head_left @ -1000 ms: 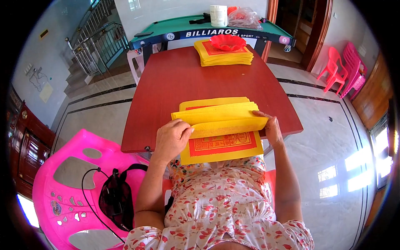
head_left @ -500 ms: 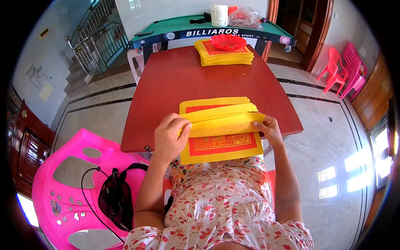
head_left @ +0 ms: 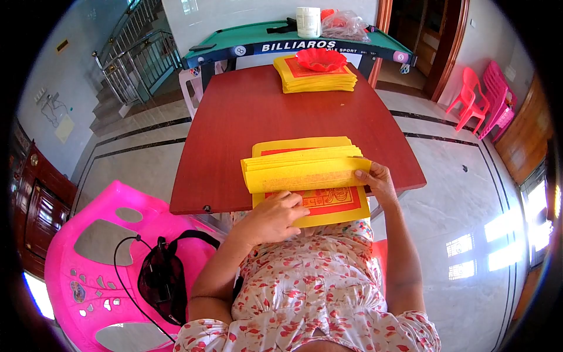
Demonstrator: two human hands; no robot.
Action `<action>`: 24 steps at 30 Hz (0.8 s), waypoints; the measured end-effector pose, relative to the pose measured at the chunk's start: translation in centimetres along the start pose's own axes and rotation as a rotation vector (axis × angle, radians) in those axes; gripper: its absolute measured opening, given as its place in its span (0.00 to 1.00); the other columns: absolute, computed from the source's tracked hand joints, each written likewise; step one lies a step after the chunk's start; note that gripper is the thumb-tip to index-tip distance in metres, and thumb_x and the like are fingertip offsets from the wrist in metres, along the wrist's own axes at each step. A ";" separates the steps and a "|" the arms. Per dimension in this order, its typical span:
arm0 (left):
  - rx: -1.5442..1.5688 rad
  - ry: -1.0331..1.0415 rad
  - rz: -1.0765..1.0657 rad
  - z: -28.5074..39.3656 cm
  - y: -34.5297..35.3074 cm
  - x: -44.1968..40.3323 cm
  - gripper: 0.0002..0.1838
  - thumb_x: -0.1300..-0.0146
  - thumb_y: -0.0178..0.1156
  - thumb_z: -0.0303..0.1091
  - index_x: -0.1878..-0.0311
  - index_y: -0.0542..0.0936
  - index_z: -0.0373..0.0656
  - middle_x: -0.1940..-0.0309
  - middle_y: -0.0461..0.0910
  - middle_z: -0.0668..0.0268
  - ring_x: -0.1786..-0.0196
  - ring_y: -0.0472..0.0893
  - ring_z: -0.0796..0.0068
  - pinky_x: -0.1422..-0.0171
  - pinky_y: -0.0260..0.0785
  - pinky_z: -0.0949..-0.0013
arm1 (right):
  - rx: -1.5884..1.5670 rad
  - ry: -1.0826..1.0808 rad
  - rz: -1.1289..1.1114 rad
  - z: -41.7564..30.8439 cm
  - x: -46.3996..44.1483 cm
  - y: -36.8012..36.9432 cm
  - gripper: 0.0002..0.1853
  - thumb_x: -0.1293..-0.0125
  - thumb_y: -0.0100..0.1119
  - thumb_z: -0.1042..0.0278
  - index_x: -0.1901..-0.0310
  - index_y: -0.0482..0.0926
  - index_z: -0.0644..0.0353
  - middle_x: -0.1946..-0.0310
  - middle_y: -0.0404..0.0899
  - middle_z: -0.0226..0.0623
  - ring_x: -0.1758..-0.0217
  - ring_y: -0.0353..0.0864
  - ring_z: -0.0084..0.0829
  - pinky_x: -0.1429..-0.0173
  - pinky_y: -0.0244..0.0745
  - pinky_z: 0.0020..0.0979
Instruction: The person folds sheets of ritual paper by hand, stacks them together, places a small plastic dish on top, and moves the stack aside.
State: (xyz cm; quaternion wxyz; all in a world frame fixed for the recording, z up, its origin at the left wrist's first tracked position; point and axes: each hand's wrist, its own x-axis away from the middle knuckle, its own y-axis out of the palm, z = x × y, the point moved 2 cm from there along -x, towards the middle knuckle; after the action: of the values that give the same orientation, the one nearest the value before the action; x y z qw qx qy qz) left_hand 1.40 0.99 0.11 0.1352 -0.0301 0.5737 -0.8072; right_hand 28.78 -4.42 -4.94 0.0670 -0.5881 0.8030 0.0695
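Folded yellow sheets [head_left: 305, 171] lie in a layered strip across a yellow paper with a red printed panel [head_left: 331, 201], at the near edge of the dark red table [head_left: 264, 117]. My right hand [head_left: 378, 180] pinches the right end of the folded sheets, thumb on top. Over the lower left of the printed paper rests my left hand [head_left: 280, 216], its fingers spread a little and touching the print, below the folded sheets. The left end of the folded sheets is free of any hand.
A stack of yellow paper [head_left: 316, 82] bears a red scalloped dish [head_left: 321, 59] at the table's far end. Behind stands a billiard table [head_left: 234, 47] with a white tub [head_left: 308, 22]. A pink chair [head_left: 76, 246] holding a black mesh bag [head_left: 161, 281] is at left.
My left hand has let go of the folded sheets' left end and moved down and right onto the printed paper. My right hand keeps its hold.
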 end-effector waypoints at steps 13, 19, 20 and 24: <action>-0.117 -0.066 -0.074 -0.1 0.5 -0.2 0.32 0.53 0.66 0.36 0.41 0.72 0.50 0.42 0.65 0.57 0.38 0.63 0.59 0.33 0.56 0.61 | 0.011 -0.021 0.004 -0.4 0.1 0.2 0.13 0.38 0.59 0.66 0.54 0.80 0.63 0.65 0.82 0.35 0.66 0.81 0.21 0.62 0.80 0.26; -0.095 -0.017 -0.039 -0.2 0.2 0.0 0.29 0.52 0.65 0.35 0.43 0.73 0.47 0.42 0.66 0.56 0.38 0.64 0.59 0.33 0.57 0.61 | -0.010 -0.005 0.001 -0.3 0.1 0.2 0.13 0.37 0.59 0.65 0.54 0.80 0.63 0.65 0.83 0.35 0.65 0.82 0.22 0.62 0.80 0.27; -0.095 -0.017 -0.040 -0.3 0.2 0.0 0.29 0.52 0.65 0.35 0.43 0.73 0.47 0.42 0.66 0.56 0.38 0.64 0.59 0.33 0.57 0.61 | -0.008 0.004 0.000 -0.4 0.1 0.2 0.13 0.37 0.59 0.65 0.54 0.80 0.63 0.65 0.83 0.35 0.65 0.82 0.22 0.62 0.80 0.27; -0.051 -0.018 -0.061 -0.4 0.0 0.0 0.29 0.53 0.66 0.35 0.44 0.74 0.46 0.43 0.66 0.56 0.39 0.64 0.59 0.34 0.58 0.61 | 0.003 -0.009 0.004 -0.3 0.1 0.2 0.13 0.37 0.59 0.66 0.54 0.80 0.63 0.64 0.83 0.36 0.65 0.82 0.22 0.62 0.81 0.28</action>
State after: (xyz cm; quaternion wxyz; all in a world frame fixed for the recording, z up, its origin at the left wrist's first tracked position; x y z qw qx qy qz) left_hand 1.33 1.36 -0.03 0.1147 -0.0581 0.5919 -0.7957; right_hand 28.59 -4.47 -4.63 0.0711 -0.5862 0.8039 0.0711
